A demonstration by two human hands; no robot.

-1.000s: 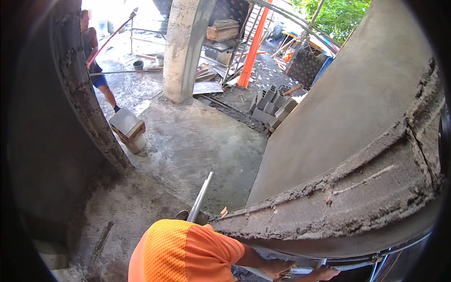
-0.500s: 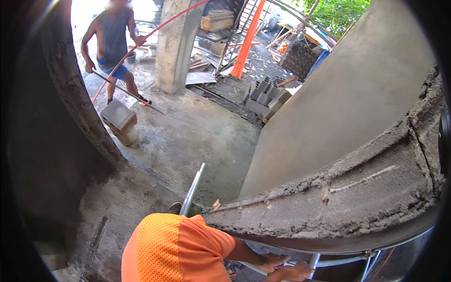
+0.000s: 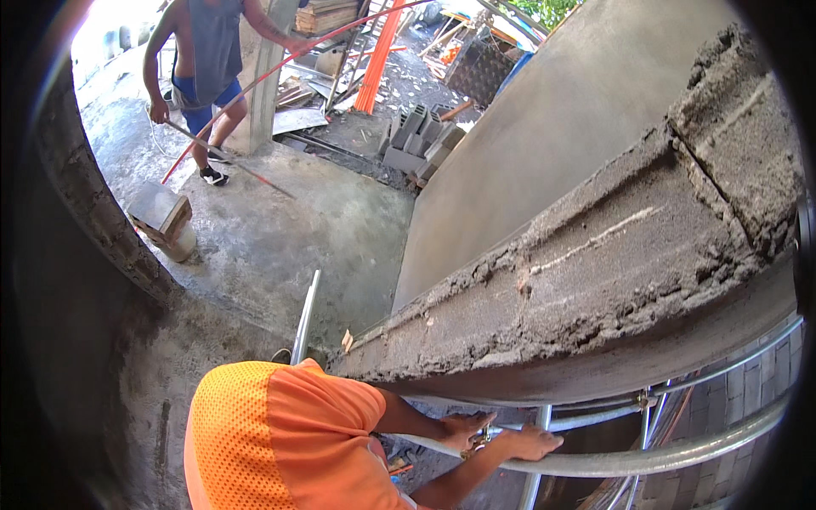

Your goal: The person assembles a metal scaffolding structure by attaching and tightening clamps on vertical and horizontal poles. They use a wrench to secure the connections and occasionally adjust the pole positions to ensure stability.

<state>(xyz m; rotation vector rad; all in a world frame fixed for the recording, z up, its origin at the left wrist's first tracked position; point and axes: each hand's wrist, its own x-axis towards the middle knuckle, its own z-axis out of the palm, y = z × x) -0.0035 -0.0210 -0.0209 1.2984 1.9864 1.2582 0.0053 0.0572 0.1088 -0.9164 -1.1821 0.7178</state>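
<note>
My orange-sleeved arms reach to the right at the bottom of the view, over a metal pipe rail (image 3: 629, 464). My left hand (image 3: 461, 430) lies at the rail with its fingers stretched out. Just beyond it, my right hand (image 3: 529, 443) is closed over the rail; part of its fingers is hidden. A band (image 3: 478, 443) shows at the right wrist. An upright metal post (image 3: 533, 484) passes below the right hand. Alongside runs a rough, mortar-edged concrete ledge (image 3: 586, 280). A second metal pipe (image 3: 304, 319) stands beyond my shoulder.
A person (image 3: 204, 76) at the upper left holds a long-handled tool (image 3: 225, 156). A red hose (image 3: 255, 83) crosses there. A bucket (image 3: 177, 245) carries a board (image 3: 157, 208). Hollow blocks (image 3: 421, 136) are heaped beside the smooth wall (image 3: 552, 144); an orange sheet (image 3: 380, 59) hangs farther back.
The view has shifted, showing more of the rail. My right hand now lies along the rail near the post. The person at upper left has stepped and raised one arm along the hose.
</note>
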